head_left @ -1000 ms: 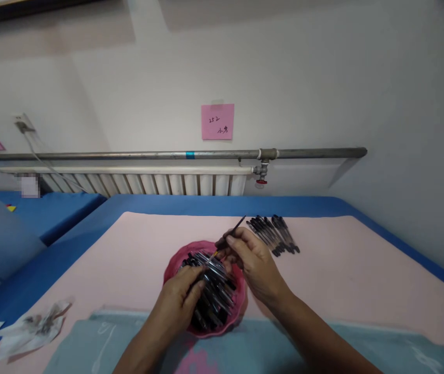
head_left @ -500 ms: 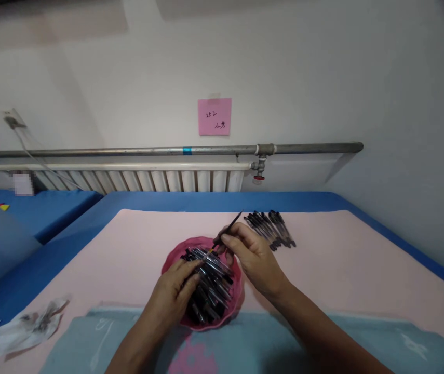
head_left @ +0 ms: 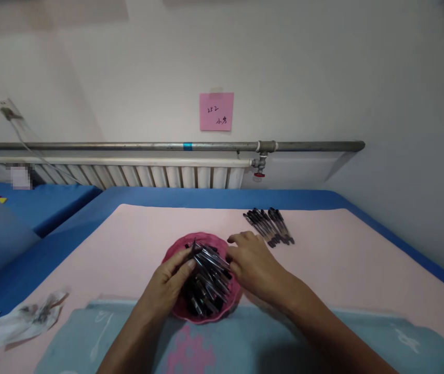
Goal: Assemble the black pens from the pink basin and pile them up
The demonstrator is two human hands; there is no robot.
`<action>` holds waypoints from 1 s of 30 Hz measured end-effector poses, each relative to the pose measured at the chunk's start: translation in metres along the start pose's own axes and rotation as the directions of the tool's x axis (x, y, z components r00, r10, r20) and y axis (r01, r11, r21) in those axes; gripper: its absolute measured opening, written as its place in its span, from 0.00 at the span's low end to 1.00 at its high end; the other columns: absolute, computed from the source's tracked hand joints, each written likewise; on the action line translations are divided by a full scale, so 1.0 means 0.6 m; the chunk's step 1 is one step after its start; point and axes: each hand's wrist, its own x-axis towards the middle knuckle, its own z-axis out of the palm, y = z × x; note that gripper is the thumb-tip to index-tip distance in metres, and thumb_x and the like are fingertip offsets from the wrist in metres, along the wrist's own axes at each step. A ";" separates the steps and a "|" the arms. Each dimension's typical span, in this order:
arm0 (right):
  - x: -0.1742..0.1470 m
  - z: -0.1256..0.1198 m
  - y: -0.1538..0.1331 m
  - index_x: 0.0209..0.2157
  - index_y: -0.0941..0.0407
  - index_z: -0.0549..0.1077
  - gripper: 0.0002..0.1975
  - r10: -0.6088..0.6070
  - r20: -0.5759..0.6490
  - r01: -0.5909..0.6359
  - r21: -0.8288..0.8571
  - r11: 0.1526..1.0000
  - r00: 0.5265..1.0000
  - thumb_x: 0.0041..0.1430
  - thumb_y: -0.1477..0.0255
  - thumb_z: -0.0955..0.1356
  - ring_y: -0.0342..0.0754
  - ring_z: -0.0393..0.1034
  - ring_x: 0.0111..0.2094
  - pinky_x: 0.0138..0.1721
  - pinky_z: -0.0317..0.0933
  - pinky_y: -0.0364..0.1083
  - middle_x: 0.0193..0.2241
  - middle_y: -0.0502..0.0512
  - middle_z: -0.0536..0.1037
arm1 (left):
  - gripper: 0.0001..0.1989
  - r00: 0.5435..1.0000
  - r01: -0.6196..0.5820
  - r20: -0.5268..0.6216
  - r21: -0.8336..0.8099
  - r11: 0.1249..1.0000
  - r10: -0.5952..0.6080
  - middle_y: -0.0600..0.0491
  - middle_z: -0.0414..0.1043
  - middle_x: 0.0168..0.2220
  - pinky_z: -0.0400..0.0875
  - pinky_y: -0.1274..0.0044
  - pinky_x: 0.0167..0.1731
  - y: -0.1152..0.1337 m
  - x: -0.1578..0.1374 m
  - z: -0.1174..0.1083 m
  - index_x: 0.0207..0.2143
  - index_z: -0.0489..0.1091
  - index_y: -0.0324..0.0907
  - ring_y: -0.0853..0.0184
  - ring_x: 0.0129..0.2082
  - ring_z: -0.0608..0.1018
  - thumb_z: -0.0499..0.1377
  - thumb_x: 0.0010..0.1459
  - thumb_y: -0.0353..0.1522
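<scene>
A pink scalloped basket (head_left: 178, 244) holds a heap of clear-barrelled black pens (head_left: 210, 280). My left hand (head_left: 169, 280) is over its left side, thumb and fingers closed on a black pen (head_left: 193, 248) whose dark end points up; its lower part is hidden by the hand and the heap. At the right rim is my right hand (head_left: 253, 262), its fingers bent and apart, with nothing visible in them. The thumb side is partly hidden. Beyond this hand, a row of black pens (head_left: 270, 226) lies side by side on the pink sheet.
The pink sheet (head_left: 323, 259) covers a blue-edged table, with a blue-green cloth (head_left: 362, 337) along its near side. Crumpled white tissue (head_left: 30, 319) lies at the left. A radiator (head_left: 167, 174) and a metal pipe (head_left: 128, 147) run along the wall behind.
The slim black piece that was in my right hand has left it. My right hand has dropped to the basket's right rim. A dark pen end now stands up from my left hand.
</scene>
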 end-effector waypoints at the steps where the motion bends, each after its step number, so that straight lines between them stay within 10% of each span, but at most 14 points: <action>1: -0.001 0.004 0.001 0.32 0.57 0.78 0.10 0.008 0.058 -0.004 -0.075 0.997 0.998 0.53 0.78 0.64 0.57 0.62 0.44 0.44 0.53 0.53 0.41 0.62 0.74 | 0.20 1.000 0.005 -0.014 -0.033 0.999 -0.006 0.48 0.74 0.49 0.64 0.67 0.52 0.002 -0.001 0.001 0.52 0.69 0.43 0.59 0.48 0.74 0.57 0.57 0.37; 18: 0.001 0.059 -0.016 0.34 0.60 0.79 0.11 0.031 0.088 -0.005 -0.289 0.957 0.996 0.50 0.74 0.66 0.65 0.55 0.50 0.44 0.51 0.55 0.50 0.68 0.68 | 0.19 0.989 0.051 -0.124 -0.240 0.969 -0.082 0.48 0.78 0.39 0.70 0.70 0.42 0.011 0.001 0.008 0.46 0.73 0.40 0.62 0.37 0.78 0.62 0.51 0.38; 30: -0.002 0.069 -0.023 0.22 0.57 0.77 0.09 0.042 0.169 0.016 -0.331 0.944 0.985 0.47 0.82 0.66 0.57 0.67 0.33 0.39 0.52 0.53 0.25 0.64 0.76 | 0.19 0.947 0.035 -0.298 -0.268 0.963 -0.117 0.50 0.78 0.29 0.69 0.79 0.25 0.017 0.003 0.003 0.43 0.71 0.39 0.67 0.27 0.78 0.63 0.50 0.39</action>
